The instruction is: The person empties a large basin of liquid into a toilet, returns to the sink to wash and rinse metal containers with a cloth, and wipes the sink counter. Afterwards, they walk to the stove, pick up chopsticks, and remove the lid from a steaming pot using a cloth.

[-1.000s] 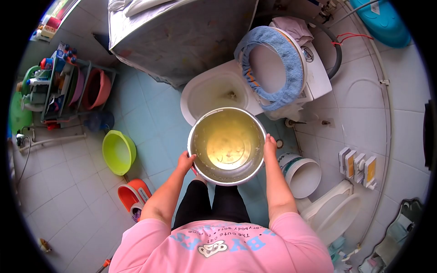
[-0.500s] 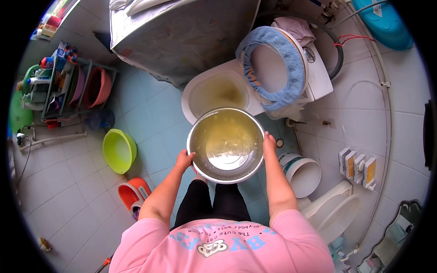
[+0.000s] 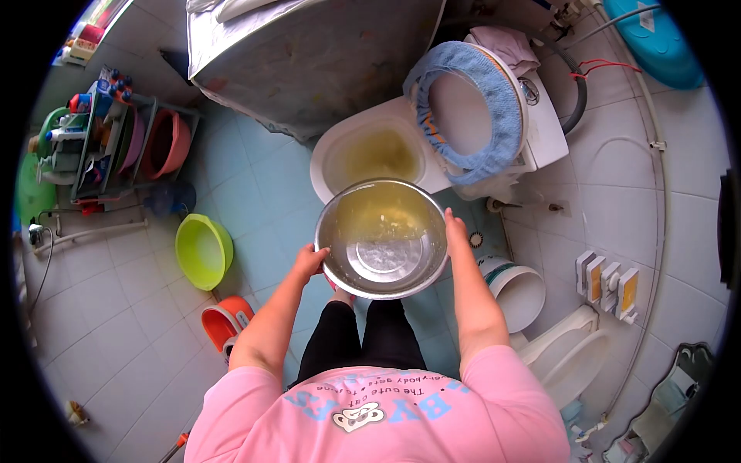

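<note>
A shiny metal basin (image 3: 380, 259) hangs in front of me, held up by both hands. My left hand (image 3: 310, 261) is closed on its left rim, and my right hand (image 3: 456, 228) grips the right rim. Yellowish, cloudy liquid (image 3: 386, 212) lies toward the basin's far side, while part of the bottom shows; the basin tilts away from me. Its far rim overlaps the near edge of the white toilet bowl (image 3: 323, 166), which has yellowish liquid in it. Behind, the raised toilet seat wears a blue fabric cover (image 3: 505, 116).
A covered appliance (image 3: 309, 69) stands beyond the toilet. On the left are a lime-green basin (image 3: 204, 251), an orange container (image 3: 224, 319) and a rack (image 3: 100, 147) with bottles and basins. A white bucket (image 3: 517, 297) lies right of my legs, near a folded white stool-like item (image 3: 571, 355).
The basin has tilted farther away from me. Its liquid has shifted to the far side, baring more of the bottom. Both hands keep their hold on the rim.
</note>
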Demonstrator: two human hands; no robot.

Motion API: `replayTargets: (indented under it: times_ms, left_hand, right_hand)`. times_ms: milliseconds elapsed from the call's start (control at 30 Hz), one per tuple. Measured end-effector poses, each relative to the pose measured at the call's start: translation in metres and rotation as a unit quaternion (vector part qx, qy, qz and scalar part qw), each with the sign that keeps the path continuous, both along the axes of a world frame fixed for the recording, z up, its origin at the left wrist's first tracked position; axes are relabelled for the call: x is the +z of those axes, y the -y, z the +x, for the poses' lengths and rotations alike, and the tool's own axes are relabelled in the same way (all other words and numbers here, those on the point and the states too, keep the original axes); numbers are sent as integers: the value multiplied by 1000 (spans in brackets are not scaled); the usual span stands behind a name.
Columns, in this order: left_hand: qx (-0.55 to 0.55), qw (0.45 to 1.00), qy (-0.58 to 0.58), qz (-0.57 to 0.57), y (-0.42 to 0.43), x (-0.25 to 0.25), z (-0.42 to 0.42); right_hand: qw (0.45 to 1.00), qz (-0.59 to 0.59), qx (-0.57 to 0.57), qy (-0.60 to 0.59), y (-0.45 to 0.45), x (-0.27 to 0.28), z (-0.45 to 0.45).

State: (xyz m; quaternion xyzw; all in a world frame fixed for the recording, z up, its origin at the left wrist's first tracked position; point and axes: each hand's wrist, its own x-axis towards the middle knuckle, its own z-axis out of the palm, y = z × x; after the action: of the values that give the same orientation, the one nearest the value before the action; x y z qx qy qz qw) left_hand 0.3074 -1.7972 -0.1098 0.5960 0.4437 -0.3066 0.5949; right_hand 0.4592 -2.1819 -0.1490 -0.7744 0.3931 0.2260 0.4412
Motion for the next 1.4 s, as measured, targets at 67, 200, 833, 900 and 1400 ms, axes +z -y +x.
replayTargets:
  times_ms: [67,200,833,900,1400]
  left_hand:
    - [70,991,-69,-91,-3,17,6]
    - [61,948,-169,-263,-20,0,-2]
    - [31,983,49,-174,-58,118,21]
    - [17,985,87,-147,-67,124,22]
    - [97,921,109,-361,-53,109,5]
  right_hand:
    - [1000,-3,3,-8,-2,-1,3]
    - [998,63,-5,-13,-4,-7,10]
    - [966,225,123,-27,-77,62,51]
    - [965,242,96,4,-88,71,53]
    - [916,249,154,273,-102,261,63]
